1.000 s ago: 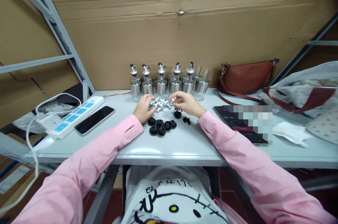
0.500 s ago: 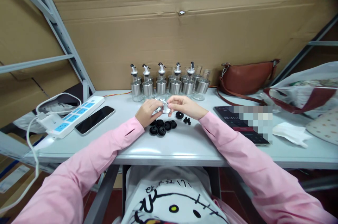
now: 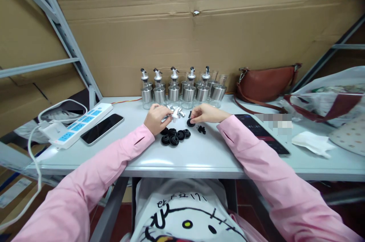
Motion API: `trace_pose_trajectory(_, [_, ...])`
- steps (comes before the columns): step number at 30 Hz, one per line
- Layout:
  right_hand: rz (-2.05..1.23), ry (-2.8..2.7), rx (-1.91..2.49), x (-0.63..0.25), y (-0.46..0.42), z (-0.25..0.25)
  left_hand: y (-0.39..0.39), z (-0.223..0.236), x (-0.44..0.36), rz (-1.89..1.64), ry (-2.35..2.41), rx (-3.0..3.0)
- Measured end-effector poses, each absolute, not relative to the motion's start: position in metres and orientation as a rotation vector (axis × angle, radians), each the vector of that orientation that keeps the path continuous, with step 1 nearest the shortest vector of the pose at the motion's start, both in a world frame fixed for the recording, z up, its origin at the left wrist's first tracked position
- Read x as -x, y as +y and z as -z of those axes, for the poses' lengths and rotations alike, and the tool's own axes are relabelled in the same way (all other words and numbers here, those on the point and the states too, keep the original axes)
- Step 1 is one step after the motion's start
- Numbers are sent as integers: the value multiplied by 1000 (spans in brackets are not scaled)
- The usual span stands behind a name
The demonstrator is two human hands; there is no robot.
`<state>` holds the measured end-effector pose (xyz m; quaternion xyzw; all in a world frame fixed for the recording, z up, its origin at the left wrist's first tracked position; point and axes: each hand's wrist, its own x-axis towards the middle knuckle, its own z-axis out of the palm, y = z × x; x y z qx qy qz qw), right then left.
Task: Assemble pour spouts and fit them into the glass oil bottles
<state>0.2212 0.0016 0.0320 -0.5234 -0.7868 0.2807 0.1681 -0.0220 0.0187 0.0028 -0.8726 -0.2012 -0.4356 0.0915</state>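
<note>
My left hand (image 3: 157,118) is closed with thumb and fingers on a silver pour spout (image 3: 175,116), held above the table. Just behind it lies a small heap of loose silver spouts (image 3: 180,111), partly covered by the fingers. My right hand (image 3: 208,113) pinches the edge of a round black stopper (image 3: 190,123) on or just over the table; its fingertips partly hide it. Several ribbed black stoppers (image 3: 173,140) lie in a cluster nearer to me. Small black caps (image 3: 201,130) are bunched below my right hand.
Several glass bottles with steel sleeves (image 3: 174,91) stand along the back, some topped with spouts. To the left are a power strip (image 3: 82,126) and a phone (image 3: 102,129). On the right lie a brown handbag (image 3: 266,84), a dark tablet-like device (image 3: 266,135) and a tissue (image 3: 313,145).
Both hands came together over a silver spout, then parted. My left hand keeps the spout, while my right hand has moved right and down to the single black stopper.
</note>
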Motion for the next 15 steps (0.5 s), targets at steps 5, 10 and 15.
trace_pose_trajectory(5, [-678, -2235, 1306, -204, 0, -25, 18, -3, 22, 1268, -597, 2609])
trace_pose_trajectory(10, [-794, -2416, 1166, -199, -2, -21, 18, -2, 22, 1259, -555, 2620])
trace_pose_trajectory(15, [-842, -2471, 1155, -199, -2, -19, 18, -1, 21, 1249, -539, 2616])
